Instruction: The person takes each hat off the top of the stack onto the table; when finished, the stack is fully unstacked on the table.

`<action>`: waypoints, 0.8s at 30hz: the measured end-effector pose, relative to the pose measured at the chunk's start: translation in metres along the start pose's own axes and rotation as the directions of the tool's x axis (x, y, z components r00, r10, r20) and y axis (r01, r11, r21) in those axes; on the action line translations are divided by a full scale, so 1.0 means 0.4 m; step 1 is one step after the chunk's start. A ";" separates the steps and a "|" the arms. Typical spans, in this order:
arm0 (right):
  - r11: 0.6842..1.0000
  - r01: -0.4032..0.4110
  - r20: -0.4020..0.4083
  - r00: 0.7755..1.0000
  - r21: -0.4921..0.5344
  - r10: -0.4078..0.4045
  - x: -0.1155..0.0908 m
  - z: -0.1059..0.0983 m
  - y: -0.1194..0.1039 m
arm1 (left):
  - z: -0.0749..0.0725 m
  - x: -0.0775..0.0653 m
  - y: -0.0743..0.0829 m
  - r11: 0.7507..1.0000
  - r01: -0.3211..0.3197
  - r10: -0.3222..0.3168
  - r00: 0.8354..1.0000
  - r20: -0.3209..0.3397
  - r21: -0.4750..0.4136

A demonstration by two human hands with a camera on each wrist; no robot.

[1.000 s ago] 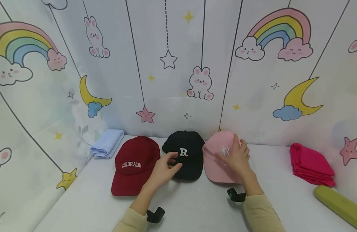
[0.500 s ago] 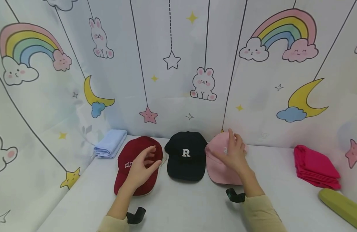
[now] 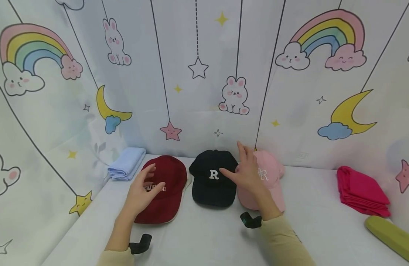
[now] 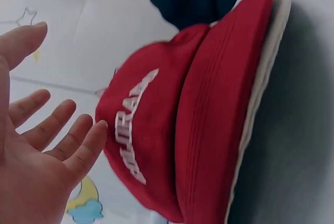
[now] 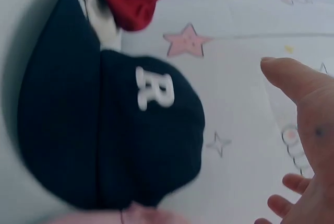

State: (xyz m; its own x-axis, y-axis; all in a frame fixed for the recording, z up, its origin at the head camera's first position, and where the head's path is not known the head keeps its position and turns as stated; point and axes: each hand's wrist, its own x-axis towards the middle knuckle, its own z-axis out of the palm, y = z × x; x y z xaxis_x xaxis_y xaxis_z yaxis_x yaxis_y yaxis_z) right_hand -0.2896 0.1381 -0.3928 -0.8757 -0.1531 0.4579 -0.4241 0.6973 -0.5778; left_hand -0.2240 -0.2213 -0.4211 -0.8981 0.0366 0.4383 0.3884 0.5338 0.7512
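Your left hand (image 3: 139, 192) hovers at the red cap (image 3: 171, 192), its fingers loosely spread and bent a little, with nothing between them. In the left wrist view one fingertip overlaps the cap's edge; you cannot tell from this whether it touches. Your right hand (image 3: 247, 175) is over the black cap (image 3: 214, 194) and the pink cap (image 3: 269, 166), thumb well apart from the fingers, and it holds nothing.

The three caps lie in a row on the white tabletop (image 3: 204, 240), brims toward you: red on your left, black in the middle, pink on your right, partly hidden behind your right hand. The black cap sits just beside both neighbours and bears a white R.

Beyond the red cap, on your left, is a folded blue cloth (image 3: 127, 164). Well to your right lie a folded magenta cloth (image 3: 360, 190) and, nearer you, a long green object (image 3: 394, 236).
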 end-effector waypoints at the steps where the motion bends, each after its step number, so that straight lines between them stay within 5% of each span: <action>1: 1.000 0.013 0.000 1.000 0.004 -0.013 0.004 0.008 -0.010 | -0.006 -0.001 -0.003 1.000 0.008 -0.008 1.000 -0.006 0.001; 17: 0.990 0.112 0.073 0.990 0.088 -0.118 0.045 0.134 -0.135 | -0.067 -0.009 -0.061 0.993 0.091 -0.086 0.994 -0.060 0.073; 24: 0.981 0.128 0.151 0.977 0.149 -0.151 0.055 0.196 -0.181 | -0.093 -0.016 -0.111 0.988 0.144 -0.144 0.989 -0.020 0.055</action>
State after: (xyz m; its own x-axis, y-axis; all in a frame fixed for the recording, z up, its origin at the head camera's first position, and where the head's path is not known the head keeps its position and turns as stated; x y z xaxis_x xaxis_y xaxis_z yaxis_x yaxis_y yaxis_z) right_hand -0.2962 0.0295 -0.3939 -0.8266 -0.3604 0.4323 -0.5623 0.5599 -0.6085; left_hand -0.2280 -0.2765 -0.4390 -0.9401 -0.0577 0.3359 0.2427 0.5788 0.7785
